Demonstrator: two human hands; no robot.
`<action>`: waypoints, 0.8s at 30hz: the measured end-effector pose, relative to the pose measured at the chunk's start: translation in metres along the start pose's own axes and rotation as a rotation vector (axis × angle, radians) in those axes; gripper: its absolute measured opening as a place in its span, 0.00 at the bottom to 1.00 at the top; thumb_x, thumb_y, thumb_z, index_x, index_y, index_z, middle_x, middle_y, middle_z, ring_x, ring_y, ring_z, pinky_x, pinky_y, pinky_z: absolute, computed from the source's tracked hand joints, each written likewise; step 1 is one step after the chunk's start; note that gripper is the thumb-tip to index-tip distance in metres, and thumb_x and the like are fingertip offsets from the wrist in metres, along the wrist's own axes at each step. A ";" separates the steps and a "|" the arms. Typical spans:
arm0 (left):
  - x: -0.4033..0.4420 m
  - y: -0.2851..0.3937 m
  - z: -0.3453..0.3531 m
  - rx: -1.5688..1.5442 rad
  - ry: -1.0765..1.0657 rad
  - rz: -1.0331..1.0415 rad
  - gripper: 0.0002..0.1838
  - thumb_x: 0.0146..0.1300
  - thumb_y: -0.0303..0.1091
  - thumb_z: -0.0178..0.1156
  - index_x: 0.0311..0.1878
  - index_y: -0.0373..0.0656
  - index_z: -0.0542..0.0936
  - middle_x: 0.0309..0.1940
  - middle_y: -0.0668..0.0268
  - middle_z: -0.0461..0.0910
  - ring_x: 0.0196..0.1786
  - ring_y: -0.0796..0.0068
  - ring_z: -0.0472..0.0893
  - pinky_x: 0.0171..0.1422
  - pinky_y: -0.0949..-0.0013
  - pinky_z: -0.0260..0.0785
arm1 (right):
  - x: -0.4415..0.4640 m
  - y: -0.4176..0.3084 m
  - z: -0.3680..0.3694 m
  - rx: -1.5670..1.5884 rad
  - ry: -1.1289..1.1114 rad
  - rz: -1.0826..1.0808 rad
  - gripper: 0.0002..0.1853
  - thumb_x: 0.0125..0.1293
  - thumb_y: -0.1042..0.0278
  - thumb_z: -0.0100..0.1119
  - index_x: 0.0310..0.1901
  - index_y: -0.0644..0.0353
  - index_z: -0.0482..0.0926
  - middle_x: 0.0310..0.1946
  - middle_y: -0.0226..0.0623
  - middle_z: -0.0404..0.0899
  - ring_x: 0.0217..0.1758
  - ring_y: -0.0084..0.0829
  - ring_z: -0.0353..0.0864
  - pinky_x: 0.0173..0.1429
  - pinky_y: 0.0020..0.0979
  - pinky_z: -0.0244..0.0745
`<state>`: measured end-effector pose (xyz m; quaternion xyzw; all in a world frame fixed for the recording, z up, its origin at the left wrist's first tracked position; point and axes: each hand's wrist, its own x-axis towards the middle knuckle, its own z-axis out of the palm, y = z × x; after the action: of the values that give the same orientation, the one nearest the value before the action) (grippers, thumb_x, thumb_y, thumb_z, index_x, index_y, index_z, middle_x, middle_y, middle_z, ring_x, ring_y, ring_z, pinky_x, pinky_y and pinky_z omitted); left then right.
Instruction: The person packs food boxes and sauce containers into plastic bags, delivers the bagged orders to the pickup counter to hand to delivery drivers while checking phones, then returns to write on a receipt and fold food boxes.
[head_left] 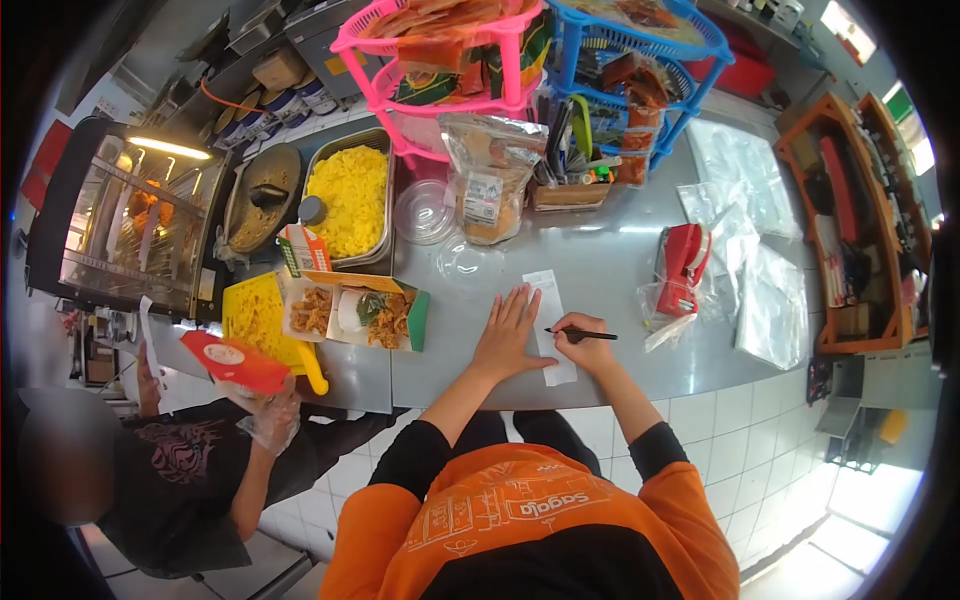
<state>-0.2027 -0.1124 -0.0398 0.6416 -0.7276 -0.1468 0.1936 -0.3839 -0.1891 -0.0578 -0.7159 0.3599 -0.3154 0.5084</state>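
Observation:
A narrow white paper slip (546, 292) lies on the steel counter (440, 376) in front of me. My left hand (508, 338) rests flat on the slip's left side with its fingers spread. In my right hand (583, 342) is a black pen (600, 334), its tip at the paper. Left of my hands stands an open food box (419, 320) with fried pieces, something white and green leaves. A plastic pouch (487, 190) with a label and clear round lids (425, 212) are beyond my left hand.
A co-worker (190, 470) at the left holds a red packet (235, 362) in a gloved hand. Yellow food fills a metal tray (389, 240). Pink (376, 85) and blue (570, 75) basket racks stand at the back. A red tape dispenser (684, 268) and plastic bags (770, 300) lie right.

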 end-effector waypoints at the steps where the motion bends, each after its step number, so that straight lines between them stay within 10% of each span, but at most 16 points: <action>1: 0.001 0.000 0.001 -0.011 -0.002 -0.018 0.68 0.40 0.68 0.69 0.77 0.38 0.47 0.75 0.55 0.52 0.79 0.56 0.48 0.80 0.46 0.34 | 0.002 -0.002 0.005 0.000 0.015 -0.001 0.05 0.52 0.75 0.61 0.32 0.61 0.81 0.25 0.35 0.80 0.29 0.23 0.79 0.37 0.25 0.75; 24: 0.007 -0.004 -0.002 -0.092 0.036 -0.030 0.67 0.39 0.66 0.72 0.75 0.34 0.50 0.75 0.51 0.52 0.77 0.49 0.51 0.79 0.43 0.38 | 0.006 -0.017 0.005 -0.078 -0.042 0.019 0.05 0.51 0.76 0.61 0.32 0.61 0.80 0.25 0.35 0.79 0.28 0.27 0.80 0.35 0.27 0.76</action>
<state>-0.1988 -0.1201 -0.0394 0.6456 -0.7066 -0.1713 0.2336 -0.3735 -0.1875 -0.0424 -0.7382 0.3680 -0.2811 0.4905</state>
